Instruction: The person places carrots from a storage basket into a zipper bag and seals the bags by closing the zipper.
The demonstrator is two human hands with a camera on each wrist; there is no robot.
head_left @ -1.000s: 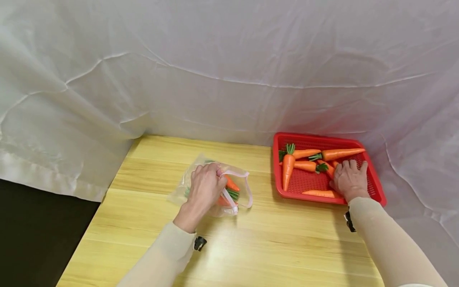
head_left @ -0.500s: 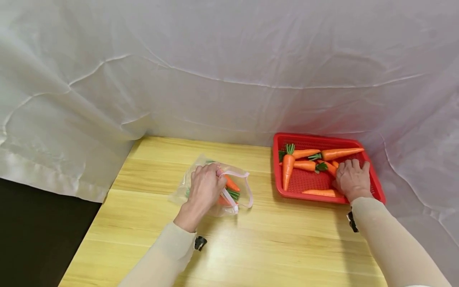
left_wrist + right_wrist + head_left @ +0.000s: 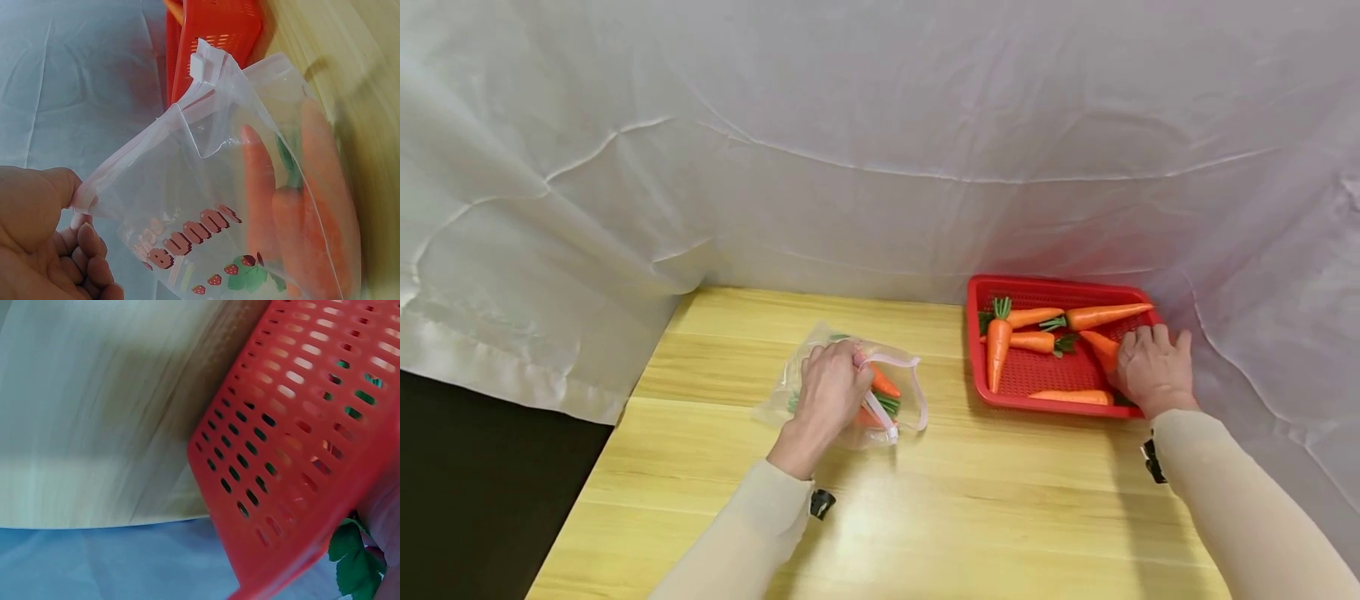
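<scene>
My left hand [image 3: 829,383] pinches the pink-edged rim of a clear slider zip bag [image 3: 156,187] between thumb and forefinger. Printed strawberries and lettering mark the bag, and several carrots [image 3: 256,181] with green tops lie inside it. Its mouth gapes toward the right in the head view. Over the right end of a red plastic basket [image 3: 976,358], my right hand [image 3: 1153,367] grips an orange carrot [image 3: 1099,347], whose top end is hidden by the hand. In the right wrist view, green leaves [image 3: 356,559] show beside the hand at the edge.
Several other carrots lie in the basket, one upright-looking carrot [image 3: 997,354] at its left and one along the front wall [image 3: 1071,397]. A pale wood table [image 3: 970,500] carries everything. Grey-white cloth [image 3: 880,225] hangs behind and at both sides.
My right hand has shifted right inside the basket, and the carrot by its fingers has slid right with it, away from the neighbouring leaves. The left hand and bag have stayed put.
</scene>
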